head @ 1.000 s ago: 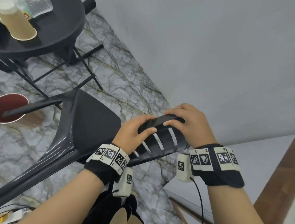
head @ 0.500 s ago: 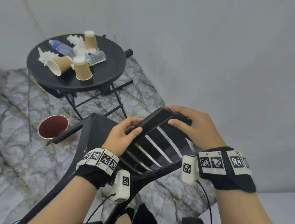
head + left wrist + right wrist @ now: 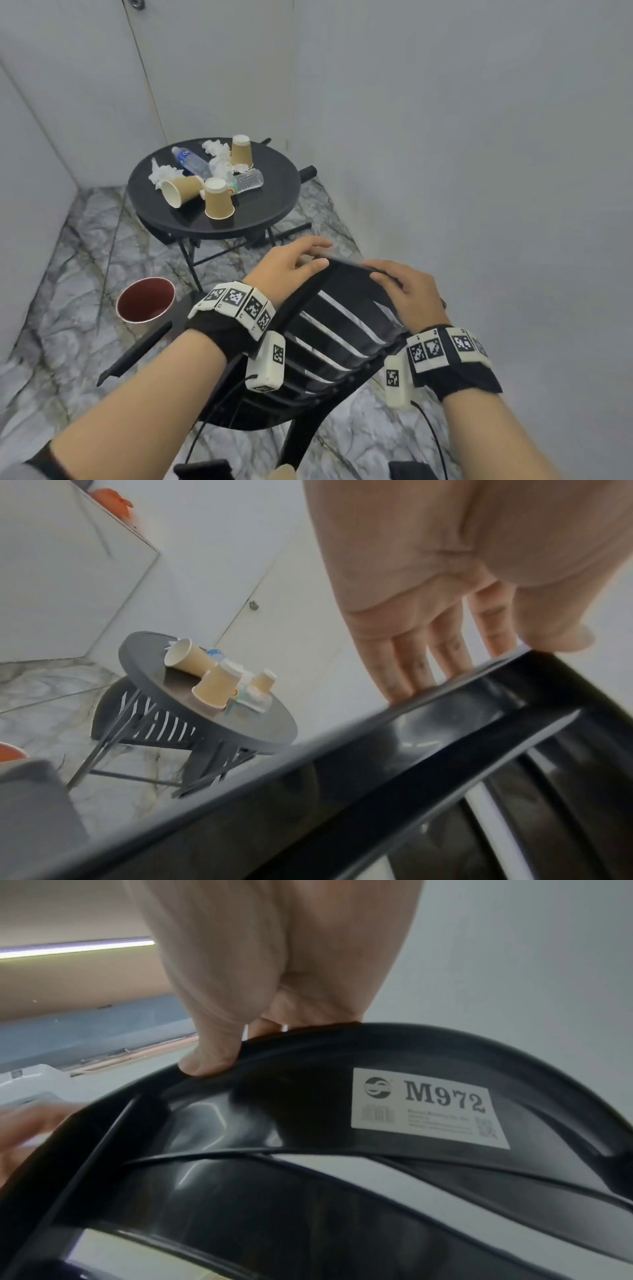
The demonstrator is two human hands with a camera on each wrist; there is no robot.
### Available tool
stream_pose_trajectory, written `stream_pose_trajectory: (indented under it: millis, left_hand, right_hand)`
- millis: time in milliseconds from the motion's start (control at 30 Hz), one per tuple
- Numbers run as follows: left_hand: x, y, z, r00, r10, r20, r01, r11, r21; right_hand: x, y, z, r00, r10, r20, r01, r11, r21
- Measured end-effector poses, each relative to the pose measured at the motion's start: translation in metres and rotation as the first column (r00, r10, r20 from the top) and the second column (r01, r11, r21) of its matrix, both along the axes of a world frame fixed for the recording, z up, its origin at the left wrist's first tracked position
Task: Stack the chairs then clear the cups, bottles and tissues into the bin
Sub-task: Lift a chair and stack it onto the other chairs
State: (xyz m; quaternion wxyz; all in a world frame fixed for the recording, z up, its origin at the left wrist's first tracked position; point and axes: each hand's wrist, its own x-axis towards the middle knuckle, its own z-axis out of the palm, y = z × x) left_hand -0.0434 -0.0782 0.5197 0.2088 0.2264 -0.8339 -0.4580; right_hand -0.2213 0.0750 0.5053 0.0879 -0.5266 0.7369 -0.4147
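Observation:
A black slatted chair (image 3: 342, 329) stands in front of me, its backrest towards me. My left hand (image 3: 322, 254) lies on the left end of the top rail, fingers straight past the rail (image 3: 445, 712) and thumb resting on it. My right hand (image 3: 394, 284) grips the rail's right part, thumb (image 3: 209, 1058) pressed under the edge by a white M972 label (image 3: 428, 1107). On the round black table (image 3: 274, 192) sit three paper cups (image 3: 218, 198), two plastic bottles (image 3: 191, 162) and crumpled tissues (image 3: 219, 156). A red bin (image 3: 145, 299) stands on the floor left of the chair.
Grey walls close in on the right and behind the table. A second black slatted chair (image 3: 113, 723) shows behind the table's legs in the left wrist view. The floor (image 3: 68, 274) is marble-patterned, with open floor to the left of the bin.
The chair has swung from lying tilted to standing more upright, and my view has risen to take in the whole table. My left fingers have straightened off their curl round the rail.

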Motion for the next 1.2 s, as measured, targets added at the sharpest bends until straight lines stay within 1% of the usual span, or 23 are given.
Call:
stream_pose_trajectory:
  millis: [100,133,200,267,367,533,600,667,767,933,1000,1033,1200]
  left_hand:
    - [0.002,-0.009,0.014,0.999,0.011,0.033,-0.006,0.988,-0.154]
    - [0.007,-0.013,0.017,0.999,0.018,0.031,-0.012,0.983,-0.181]
    - [0.019,-0.021,0.023,0.998,0.063,-0.018,-0.066,0.975,-0.212]
    - [0.032,-0.03,0.026,0.986,0.154,-0.07,-0.165,0.964,-0.209]
    - [0.049,-0.041,0.026,0.958,0.269,-0.096,-0.283,0.94,-0.192]
    - [0.06,-0.053,0.033,0.945,0.323,-0.054,-0.322,0.887,-0.33]
    - [0.068,-0.06,0.033,0.926,0.372,-0.065,-0.372,0.871,-0.321]
    - [0.079,-0.067,0.029,0.894,0.438,-0.09,-0.445,0.85,-0.282]
    - [0.096,-0.077,0.026,0.85,0.516,-0.107,-0.526,0.82,-0.226]
    - [0.132,-0.091,0.024,0.773,0.63,-0.077,-0.63,0.747,-0.21]
    - [0.142,-0.092,0.026,0.756,0.652,-0.06,-0.642,0.719,-0.267]
    - [0.145,-0.092,0.028,0.759,0.649,-0.06,-0.633,0.712,-0.304]
    - [0.132,-0.094,0.039,0.857,0.51,-0.069,-0.484,0.752,-0.448]
  right_hand:
    - [0.004,-0.017,0.008,0.999,0.048,-0.015,-0.048,0.999,-0.015]
    - [0.006,-0.024,0.013,0.997,0.068,-0.028,-0.069,0.997,-0.026]
    - [0.011,-0.043,0.024,0.99,0.114,-0.081,-0.118,0.992,-0.048]
    - [0.019,-0.062,0.034,0.976,0.151,-0.155,-0.161,0.985,-0.06]
    - [0.028,-0.089,0.043,0.947,0.195,-0.255,-0.213,0.976,-0.047]
    - [0.038,-0.123,0.047,0.927,0.262,-0.269,-0.283,0.958,-0.039]
    - [0.047,-0.136,0.05,0.918,0.297,-0.263,-0.312,0.95,-0.016]
    - [0.054,-0.148,0.057,0.906,0.338,-0.253,-0.349,0.937,0.004]
    - [0.05,-0.163,0.058,0.894,0.383,-0.232,-0.392,0.92,0.004]
    - [0.032,-0.178,0.032,0.921,0.311,-0.235,-0.336,0.939,-0.076]
    - [0.037,-0.185,0.027,0.925,0.307,-0.224,-0.337,0.935,-0.11]
    - [0.042,-0.189,0.027,0.924,0.317,-0.214,-0.346,0.931,-0.115]
    - [0.076,-0.211,0.029,0.901,0.389,-0.19,-0.409,0.908,-0.083]
